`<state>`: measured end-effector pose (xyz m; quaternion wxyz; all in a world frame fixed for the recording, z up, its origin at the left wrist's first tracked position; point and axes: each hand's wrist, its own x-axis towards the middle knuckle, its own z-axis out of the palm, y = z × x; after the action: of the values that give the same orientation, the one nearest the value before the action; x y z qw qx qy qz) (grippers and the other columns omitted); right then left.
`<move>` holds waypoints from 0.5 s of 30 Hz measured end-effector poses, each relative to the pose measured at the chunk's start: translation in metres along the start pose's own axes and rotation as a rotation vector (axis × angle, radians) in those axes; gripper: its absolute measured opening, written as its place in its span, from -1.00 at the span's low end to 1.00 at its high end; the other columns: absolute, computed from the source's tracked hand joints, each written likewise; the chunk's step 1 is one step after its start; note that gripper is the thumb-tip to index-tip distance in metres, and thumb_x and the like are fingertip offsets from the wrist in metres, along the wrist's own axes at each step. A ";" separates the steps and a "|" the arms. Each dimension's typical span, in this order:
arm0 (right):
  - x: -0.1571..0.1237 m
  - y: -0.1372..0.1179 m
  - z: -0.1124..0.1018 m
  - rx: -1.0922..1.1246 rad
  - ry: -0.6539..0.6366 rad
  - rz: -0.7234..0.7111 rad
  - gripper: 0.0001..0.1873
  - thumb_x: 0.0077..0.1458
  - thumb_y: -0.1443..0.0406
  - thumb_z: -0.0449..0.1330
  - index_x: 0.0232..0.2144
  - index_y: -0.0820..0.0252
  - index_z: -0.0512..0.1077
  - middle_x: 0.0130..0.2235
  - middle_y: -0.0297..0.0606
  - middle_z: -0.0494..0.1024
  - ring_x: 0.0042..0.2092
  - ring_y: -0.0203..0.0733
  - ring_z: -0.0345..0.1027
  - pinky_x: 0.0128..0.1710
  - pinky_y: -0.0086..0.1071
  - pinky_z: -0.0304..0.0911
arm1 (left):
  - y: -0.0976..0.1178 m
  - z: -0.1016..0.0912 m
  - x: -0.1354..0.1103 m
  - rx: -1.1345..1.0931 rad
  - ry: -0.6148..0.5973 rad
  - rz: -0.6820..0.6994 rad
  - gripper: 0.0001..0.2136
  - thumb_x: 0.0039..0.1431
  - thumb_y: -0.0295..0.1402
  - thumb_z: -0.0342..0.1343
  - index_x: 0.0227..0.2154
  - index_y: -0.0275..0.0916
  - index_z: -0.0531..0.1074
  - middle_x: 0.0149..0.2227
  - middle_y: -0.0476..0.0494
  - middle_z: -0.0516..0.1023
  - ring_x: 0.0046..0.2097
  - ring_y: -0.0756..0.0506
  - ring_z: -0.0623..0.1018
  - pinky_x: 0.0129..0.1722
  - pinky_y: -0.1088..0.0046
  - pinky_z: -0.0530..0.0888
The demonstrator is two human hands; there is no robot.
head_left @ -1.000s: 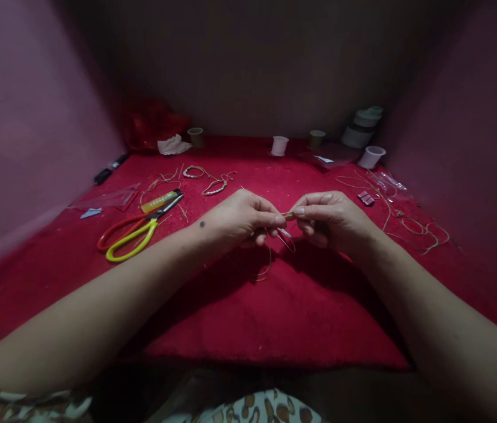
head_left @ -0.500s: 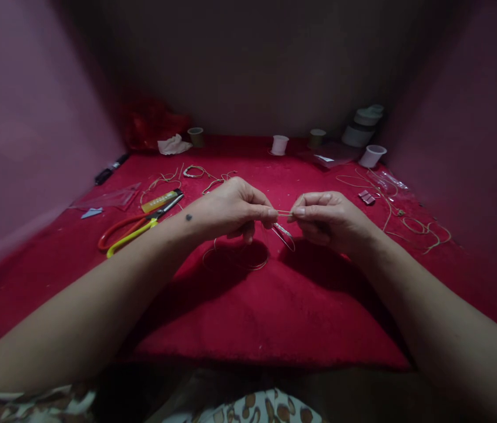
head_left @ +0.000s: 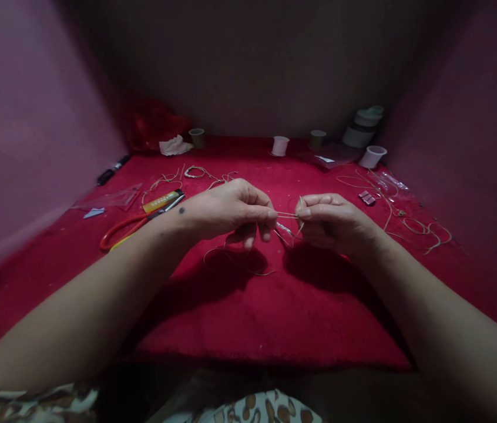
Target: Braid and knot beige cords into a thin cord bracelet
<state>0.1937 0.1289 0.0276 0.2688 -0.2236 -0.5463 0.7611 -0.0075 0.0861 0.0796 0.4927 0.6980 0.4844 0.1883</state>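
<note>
My left hand (head_left: pixel 231 208) and my right hand (head_left: pixel 330 220) are raised a little above the red cloth (head_left: pixel 275 305) at the middle of the table. Both pinch a thin tan cord (head_left: pixel 287 215) stretched between their fingertips. A small beaded length (head_left: pixel 284 228) hangs from the cord between the hands. Loose loops of the same cord (head_left: pixel 235 261) trail down onto the cloth below my left hand. Both hands are closed in a pinch.
Red and yellow-handled scissors (head_left: pixel 131 226) and a yellow tool (head_left: pixel 160 201) lie to the left. Finished cord loops (head_left: pixel 195 171) lie behind them. More cord (head_left: pixel 420 229) and pink clips (head_left: pixel 366 197) lie to the right. Small cups (head_left: pixel 279 145) and a white roll (head_left: pixel 361 129) stand at the back.
My hands have drawn slightly apart, showing more taut cord between them. The loose loops have dropped lower onto the cloth. My left arm now covers part of the scissors.
</note>
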 end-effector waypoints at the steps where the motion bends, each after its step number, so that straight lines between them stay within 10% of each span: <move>1: 0.000 0.000 0.000 0.006 0.009 -0.003 -0.84 0.01 0.38 0.14 -0.59 0.24 0.33 -0.73 -0.51 0.08 -0.72 -0.49 -0.20 -0.77 -0.55 -0.28 | 0.000 -0.002 0.000 -0.012 0.000 0.004 -0.76 0.10 -0.31 0.02 -0.59 -0.27 0.47 -0.68 -0.07 0.42 -0.71 0.08 0.32 -0.72 0.58 0.22; 15: 0.001 -0.002 -0.012 0.121 0.135 -0.013 -0.87 -0.05 0.39 0.12 -0.60 0.20 0.27 -0.67 -0.49 0.01 -0.69 -0.49 -0.25 -0.74 -0.52 -0.34 | -0.012 -0.048 -0.024 0.090 0.050 0.076 -0.79 0.04 -0.27 0.10 -0.55 -0.26 0.52 -0.67 -0.09 0.36 -0.68 0.11 0.18 -0.72 0.55 0.10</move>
<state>0.2006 0.1390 0.0260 0.3230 -0.2542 -0.4812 0.7743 -0.0600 0.0899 0.0954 0.4409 0.7324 0.4777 0.2023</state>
